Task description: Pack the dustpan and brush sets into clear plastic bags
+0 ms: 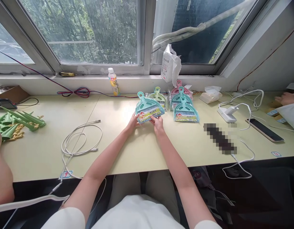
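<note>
A teal mini dustpan and brush set (147, 108) in clear wrapping, with a printed label, is tilted above the table, handle pointing up and away. My left hand (132, 123) grips its lower left corner. My right hand (157, 124) pinches the bottom edge near the label. Just behind it lies a green dustpan set (157, 97), partly hidden. To the right, another teal set (185, 111) lies in front of a further teal set (181, 95) and a pink one (179, 84), which overlap each other.
On the left, a white cable (81, 152) lies coiled near green and yellow pieces (17, 122); another person's arm (2, 178) is there. A bottle (114, 82) and paper bag (171, 65) stand by the window. Rightward are a power strip (227, 114), a phone (265, 129) and another person's hand (287, 98).
</note>
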`<state>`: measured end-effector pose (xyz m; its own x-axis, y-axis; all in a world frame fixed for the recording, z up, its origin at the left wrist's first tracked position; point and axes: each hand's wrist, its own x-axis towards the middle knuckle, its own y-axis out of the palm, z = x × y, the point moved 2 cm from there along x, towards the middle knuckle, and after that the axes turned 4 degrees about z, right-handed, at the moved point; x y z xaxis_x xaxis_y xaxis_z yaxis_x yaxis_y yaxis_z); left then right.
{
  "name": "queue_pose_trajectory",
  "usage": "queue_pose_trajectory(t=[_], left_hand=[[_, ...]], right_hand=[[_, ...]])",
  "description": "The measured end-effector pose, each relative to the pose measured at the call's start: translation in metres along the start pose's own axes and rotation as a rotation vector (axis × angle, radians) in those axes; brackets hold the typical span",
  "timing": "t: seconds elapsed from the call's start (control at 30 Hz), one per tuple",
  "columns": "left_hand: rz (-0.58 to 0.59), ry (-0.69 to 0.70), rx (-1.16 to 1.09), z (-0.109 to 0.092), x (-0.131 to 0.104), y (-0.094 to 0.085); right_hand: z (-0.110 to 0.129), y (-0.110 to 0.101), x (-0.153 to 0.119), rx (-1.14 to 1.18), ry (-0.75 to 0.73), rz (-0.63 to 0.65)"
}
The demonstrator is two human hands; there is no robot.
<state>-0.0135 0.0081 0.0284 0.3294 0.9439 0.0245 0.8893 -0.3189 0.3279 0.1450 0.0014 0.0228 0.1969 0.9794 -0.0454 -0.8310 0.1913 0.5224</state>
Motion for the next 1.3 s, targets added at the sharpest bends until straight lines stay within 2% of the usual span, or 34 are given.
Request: queue_pose_trajectory(t=[0.07, 0.2, 0.27, 0.47, 0.57, 0.67, 0.73, 0.8, 0.87, 0.93, 1.03, 1.2, 1.3], left_hand=[[0.015, 0.002, 0.016, 0.001, -0.001, -0.001], [0.169, -0.070, 0.012, 0.003, -0.008, 0.007], [0.200, -0.095, -0.008, 0.002, -0.009, 0.009], [-0.024, -0.051, 0.048, -0.002, -0.001, -0.005], [-0.019, -0.087, 0.053, -0.003, 0.004, -0.017], [-0.076, -0.089, 0.009, -0.008, 0.010, -0.034], [-0.167, -0.077, -0.056, -0.013, 0.014, -0.049], [-0.237, -0.109, -0.110, -0.016, 0.016, -0.062], [-0.277, -0.165, -0.129, -0.018, 0.015, -0.072], [-0.286, -0.210, -0.121, -0.019, 0.014, -0.076], [-0.218, -0.244, -0.091, -0.022, 0.010, -0.073], [-0.005, -0.330, 0.077, -0.028, 0.005, -0.064], [0.067, -0.345, 0.168, -0.030, 0.002, -0.062]], right_hand=[[0.000, 0.002, -0.002, -0.008, -0.006, 0.013], [0.001, 0.000, -0.004, 0.016, 0.001, -0.040], [0.001, -0.001, -0.003, 0.030, 0.007, -0.049], [-0.001, 0.007, -0.001, -0.056, 0.022, 0.041], [0.002, 0.008, 0.004, -0.115, 0.084, 0.139], [0.013, 0.000, 0.010, -0.279, 0.146, 0.227], [0.026, -0.009, 0.012, -0.521, 0.024, 0.148], [0.040, -0.014, 0.009, -0.819, -0.247, 0.075], [0.047, -0.012, 0.004, -1.090, -0.506, 0.126], [0.046, -0.009, 0.000, -1.252, -0.639, 0.230], [0.042, -0.009, 0.002, -1.226, -0.683, 0.239], [0.043, -0.011, 0.007, -0.883, -0.640, 0.215], [0.042, -0.010, 0.006, -0.797, -0.637, 0.134]])
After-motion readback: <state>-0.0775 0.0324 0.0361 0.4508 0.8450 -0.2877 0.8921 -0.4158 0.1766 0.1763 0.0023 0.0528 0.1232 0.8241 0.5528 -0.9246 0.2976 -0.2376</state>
